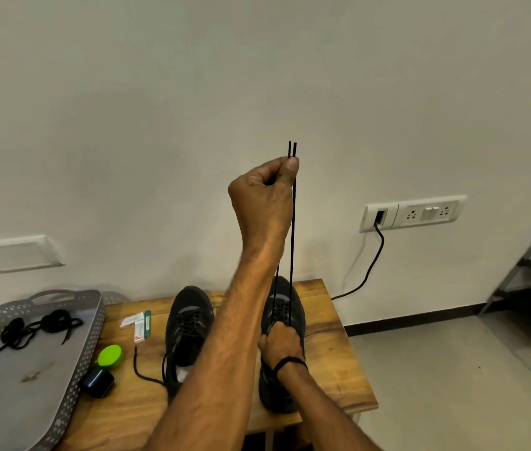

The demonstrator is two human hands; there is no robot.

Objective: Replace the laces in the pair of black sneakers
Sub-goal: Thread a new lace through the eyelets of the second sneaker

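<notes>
Landmark: sneaker (189,323), mid-table (322,362).
- Just beside it, right: second sneaker (285,307), with the right hand (282,343) gripping its top; above it, the left hand (262,193) pinches both ends of its lace (293,239).
- Left: two packets (135,322).
- Left, nearer: small container (103,369).
- Far left: tray (30,385) holding loose laces (33,330).
- Behind, right, on the wall: socket panel (420,211).

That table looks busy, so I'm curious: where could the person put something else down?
Bare wood shows on the table, right of the right sneaker. The near half of the tray is bare too, below the coiled laces. Crowded: between tray and left sneaker, with small boxes, a green-lidded container and a loose lace end.
</notes>
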